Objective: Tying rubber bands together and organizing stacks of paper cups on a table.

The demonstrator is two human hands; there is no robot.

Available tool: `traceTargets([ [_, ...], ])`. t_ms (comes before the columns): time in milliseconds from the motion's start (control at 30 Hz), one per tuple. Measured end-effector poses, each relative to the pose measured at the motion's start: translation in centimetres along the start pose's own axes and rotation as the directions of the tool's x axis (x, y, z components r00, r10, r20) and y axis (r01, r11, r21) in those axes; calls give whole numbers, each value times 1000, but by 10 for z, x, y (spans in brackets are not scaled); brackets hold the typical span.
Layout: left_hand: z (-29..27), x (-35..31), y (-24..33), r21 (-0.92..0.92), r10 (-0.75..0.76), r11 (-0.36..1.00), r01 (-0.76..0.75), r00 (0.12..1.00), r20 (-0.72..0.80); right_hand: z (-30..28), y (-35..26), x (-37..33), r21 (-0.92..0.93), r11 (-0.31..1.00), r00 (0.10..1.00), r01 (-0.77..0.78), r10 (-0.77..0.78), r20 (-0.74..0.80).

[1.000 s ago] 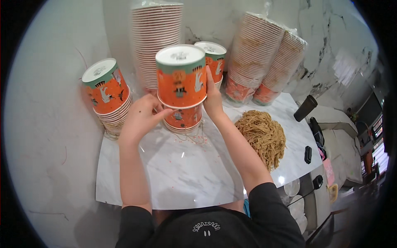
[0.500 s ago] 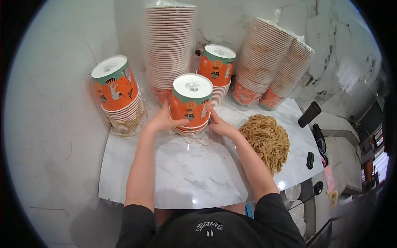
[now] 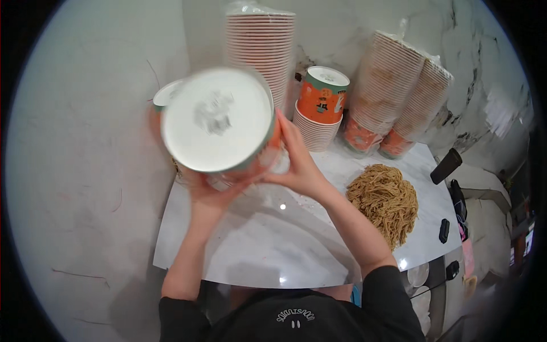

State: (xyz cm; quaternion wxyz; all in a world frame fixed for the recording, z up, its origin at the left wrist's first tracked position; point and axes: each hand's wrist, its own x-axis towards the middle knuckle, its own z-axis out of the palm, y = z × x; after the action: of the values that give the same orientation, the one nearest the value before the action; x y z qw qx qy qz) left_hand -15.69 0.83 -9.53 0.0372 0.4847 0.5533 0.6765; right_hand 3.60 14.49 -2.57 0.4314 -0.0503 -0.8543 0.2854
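Observation:
Between my two hands a short stack of upside-down orange and green paper buckets [image 3: 219, 122] is lifted off the table, tilted, with its white base facing up toward me. My left hand [image 3: 209, 191] grips it from below on the near left side, its fingers partly hidden and blurred. My right hand [image 3: 297, 162] wraps the stack's right side, thumb underneath. Behind it, mostly covered, another bucket stack [image 3: 164, 97] stands at the left. A further upside-down stack [image 3: 322, 105] stands right of my right hand.
A tall plastic-wrapped bucket stack [image 3: 262, 45] rises at the back, with wrapped stacks [image 3: 383, 91] leaning at the right. A heap of tan strings [image 3: 384, 202] lies on the marble-patterned table [image 3: 273, 245]. Near the right edge are a black tumbler [image 3: 446, 165] and a small black object [image 3: 444, 231].
The bucket stack between my hands has come up off the table, toward me and to the left, tilting. My view has shifted slightly left.

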Motion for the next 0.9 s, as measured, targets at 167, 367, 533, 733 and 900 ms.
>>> traceTargets([
  [167, -41, 77, 86, 360, 220, 926, -111, 935, -280, 48, 13, 109, 320, 947, 1000, 25, -24, -7],
  [367, -78, 156, 48, 312, 52, 949, -44, 998, -17, 92, 81, 176, 204, 969, 987, 140, -121, -105],
  [533, -74, 137, 18, 670, 86, 742, -12, 993, -77, 112, 85, 135, 68, 964, 955, -256, 242, 170],
  [733, -61, 118, -17, 583, 95, 810, -59, 995, -31, 104, 96, 57, -143, 980, 976, -139, 160, 147],
  [900, -53, 97, -39, 590, 170, 804, -64, 978, -125, 61, 110, 13, 174, 868, 863, -465, 488, -129],
])
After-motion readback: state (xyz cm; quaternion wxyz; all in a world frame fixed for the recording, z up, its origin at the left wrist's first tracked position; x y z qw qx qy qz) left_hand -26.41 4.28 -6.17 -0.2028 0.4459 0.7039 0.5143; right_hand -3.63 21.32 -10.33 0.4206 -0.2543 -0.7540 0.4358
